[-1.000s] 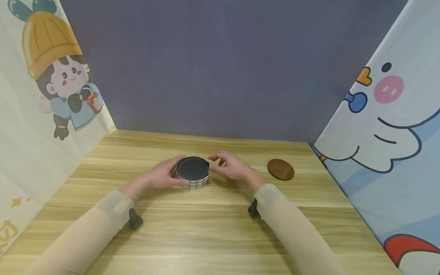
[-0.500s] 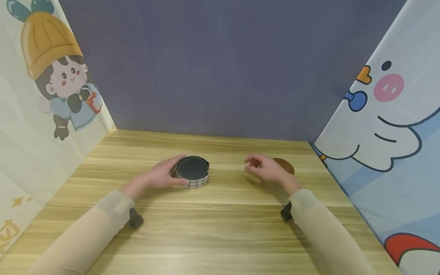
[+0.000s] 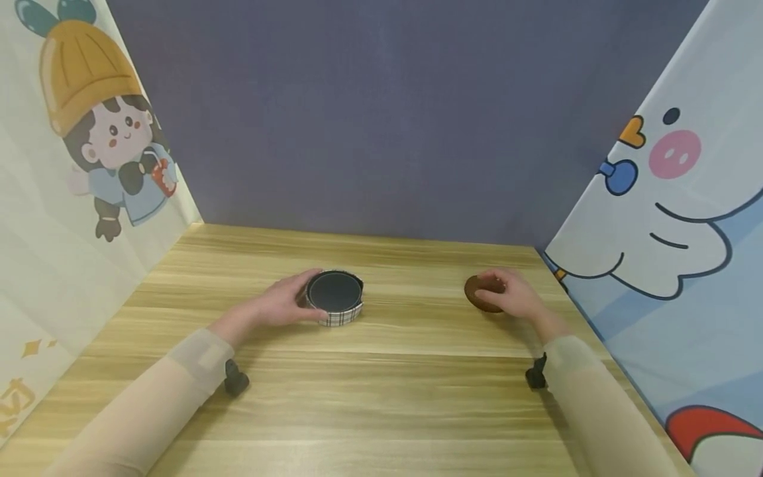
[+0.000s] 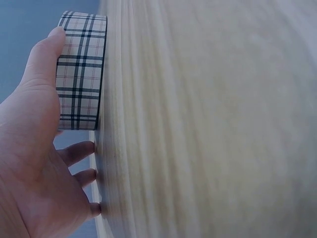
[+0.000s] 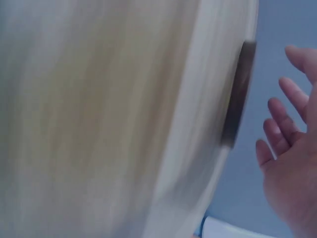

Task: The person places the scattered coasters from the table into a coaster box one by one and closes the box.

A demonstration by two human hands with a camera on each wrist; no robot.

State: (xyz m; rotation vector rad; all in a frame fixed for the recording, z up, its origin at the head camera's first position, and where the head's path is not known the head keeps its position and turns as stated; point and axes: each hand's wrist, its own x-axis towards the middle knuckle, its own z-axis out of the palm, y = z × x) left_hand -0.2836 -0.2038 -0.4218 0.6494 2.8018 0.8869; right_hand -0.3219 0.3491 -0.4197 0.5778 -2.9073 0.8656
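A round holder (image 3: pixel 344 318) in white-and-black plaid stands on the wooden table, left of centre in the head view. A black disc with a stitched edge (image 3: pixel 335 291) lies in its top. My left hand (image 3: pixel 279 302) grips the holder from the left, thumb along the near side; the fingertips behind it are hidden. The left wrist view shows the plaid wall (image 4: pixel 81 74) upright under the thumb. My right hand (image 3: pixel 514 297) hovers over a brown round coaster (image 3: pixel 475 295) on the right. In the right wrist view its loosely bent fingers are apart from the coaster (image 5: pixel 240 94).
The wood-grain table (image 3: pixel 381 397) ends at a dark blue-grey back panel (image 3: pixel 381 119). Printed cartoon panels stand at the left (image 3: pixel 36 265) and right (image 3: pixel 703 245). Small black mounts (image 3: pixel 235 379) sit at both wrists.
My right hand has moved right, from beside the plaid holder to over the brown coaster. The left hand and the holder have stayed in place.
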